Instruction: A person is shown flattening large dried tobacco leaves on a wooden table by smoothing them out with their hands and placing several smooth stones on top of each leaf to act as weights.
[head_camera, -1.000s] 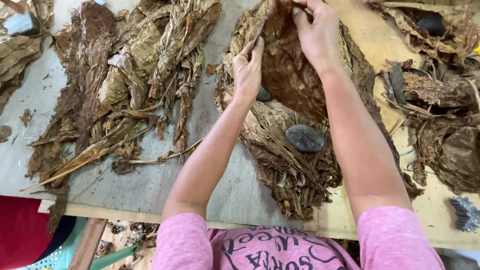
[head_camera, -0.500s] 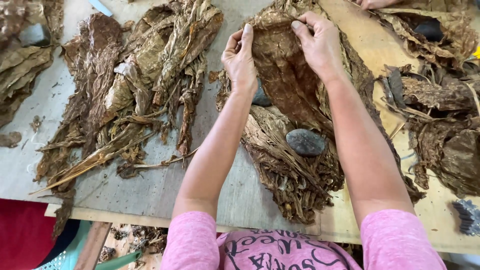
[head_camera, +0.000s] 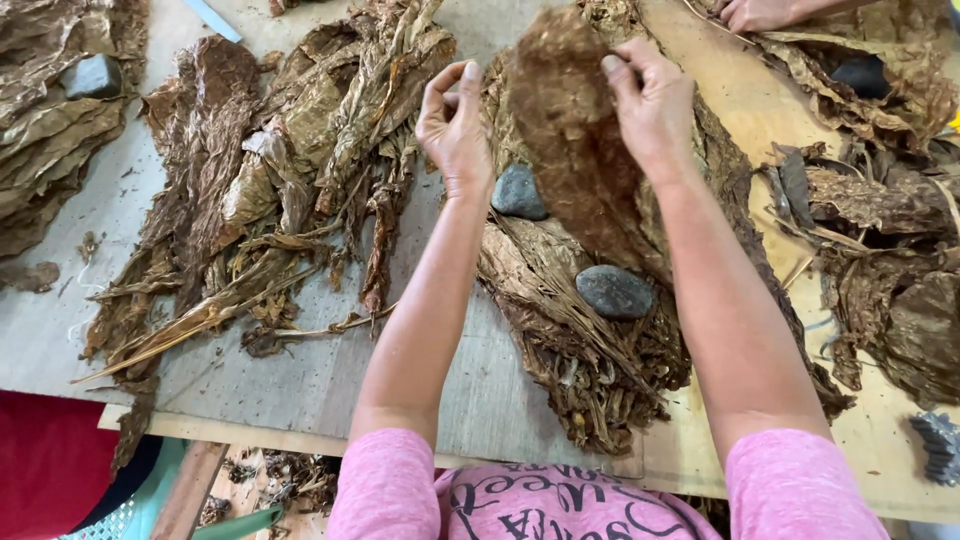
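**Leaf lifted off the pile**

The right hand (head_camera: 655, 100) pinches the wide dark-brown dried leaf (head_camera: 575, 130); a second ago it lay flat, now it hangs raised over the brown leaf stack (head_camera: 590, 370). The left hand (head_camera: 455, 125) has let go, fingers loose. Two grey stones (head_camera: 613, 291) weigh the stack.

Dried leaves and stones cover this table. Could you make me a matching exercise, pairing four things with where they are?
Things:
1. right hand
2. left hand
3. oval grey stone
4. another person's hand

Places:
A. top edge, over the right-hand leaves
B. lying on the middle leaf pile
C. pinching the top of the lifted brown leaf
D. open, just left of the lifted leaf

Pairs: 1-C, 2-D, 3-B, 4-A
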